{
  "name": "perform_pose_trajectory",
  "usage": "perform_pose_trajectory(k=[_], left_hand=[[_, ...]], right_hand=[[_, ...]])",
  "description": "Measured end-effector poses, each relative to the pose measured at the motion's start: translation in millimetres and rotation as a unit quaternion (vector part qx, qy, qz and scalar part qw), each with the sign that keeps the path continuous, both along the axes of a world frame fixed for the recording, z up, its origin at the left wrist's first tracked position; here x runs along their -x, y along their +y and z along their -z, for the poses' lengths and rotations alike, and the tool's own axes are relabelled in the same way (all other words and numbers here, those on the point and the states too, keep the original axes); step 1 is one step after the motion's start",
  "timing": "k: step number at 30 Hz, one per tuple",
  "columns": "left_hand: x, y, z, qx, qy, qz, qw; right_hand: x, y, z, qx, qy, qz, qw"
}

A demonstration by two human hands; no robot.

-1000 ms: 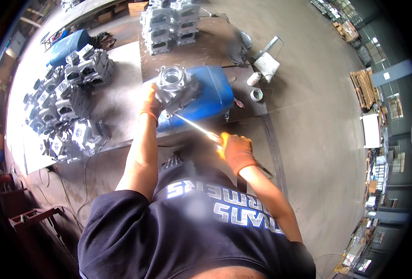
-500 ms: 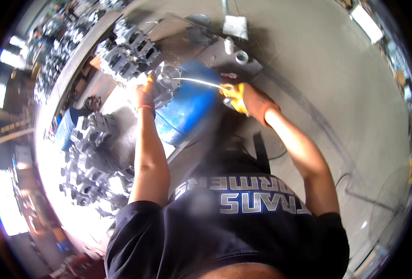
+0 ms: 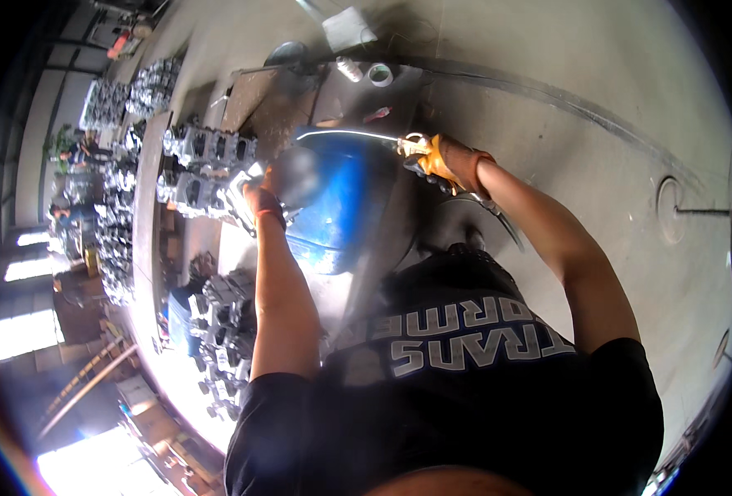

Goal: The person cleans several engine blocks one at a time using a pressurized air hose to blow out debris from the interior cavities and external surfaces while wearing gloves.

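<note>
My left hand [image 3: 263, 198], in an orange and brown work glove, grips a silver metal casting [image 3: 240, 197] beside the blue plastic drum [image 3: 333, 211]. A grey blur to the right of that hand hides part of the casting and the drum top. My right hand [image 3: 444, 161], in a matching glove, is closed round the handle of what looks like an air blow gun. Its long thin bent tube [image 3: 349, 133] reaches left across the far edge of the drum. Beyond my left hand stand more silver castings [image 3: 205, 149].
More castings [image 3: 225, 322] lie near my left forearm, with a long bench edge [image 3: 147, 223] further left. A tape roll [image 3: 380, 75], a white bottle [image 3: 349, 69] and a red-handled item [image 3: 377, 114] lie beyond the drum. A dark hose [image 3: 507, 227] trails below my right hand.
My view has turned, shifting the surroundings. The casting has moved leftward off the middle of the drum top with my left hand. The tube's tip no longer points into it.
</note>
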State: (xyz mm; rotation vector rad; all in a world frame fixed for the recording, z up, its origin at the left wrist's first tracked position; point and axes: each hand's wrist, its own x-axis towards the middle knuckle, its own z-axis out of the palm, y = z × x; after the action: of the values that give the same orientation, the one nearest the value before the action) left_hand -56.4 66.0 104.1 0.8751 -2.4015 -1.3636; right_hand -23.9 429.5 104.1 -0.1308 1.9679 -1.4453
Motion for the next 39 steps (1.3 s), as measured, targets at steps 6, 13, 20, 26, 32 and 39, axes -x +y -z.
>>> perform_pose_trajectory(k=[6, 13, 20, 26, 32, 39], left_hand=[[21, -2, 10, 0.024, -0.022, 0.007, 0.999], [23, 9, 2, 0.092, -0.074, 0.000, 0.993], [23, 5, 7, 0.073, -0.068, 0.001, 0.995], [23, -4, 14, 0.060, -0.054, 0.001, 0.997], [19, -32, 17, 0.166, -0.096, 0.073, 0.979], [25, -63, 26, 0.156, -0.176, -0.024, 0.972]], right_hand=[[38, -7, 46, -0.009, -0.105, -0.057, 0.993], [33, -7, 19, 0.008, -0.109, -0.026, 0.994], [26, -5, -14, 0.040, -0.104, 0.041, 0.993], [30, -5, -9, 0.116, -0.185, 0.092, 0.972], [40, -3, -11, 0.070, -0.184, 0.017, 0.980], [24, 14, 34, 0.210, -0.279, 0.029, 0.937]])
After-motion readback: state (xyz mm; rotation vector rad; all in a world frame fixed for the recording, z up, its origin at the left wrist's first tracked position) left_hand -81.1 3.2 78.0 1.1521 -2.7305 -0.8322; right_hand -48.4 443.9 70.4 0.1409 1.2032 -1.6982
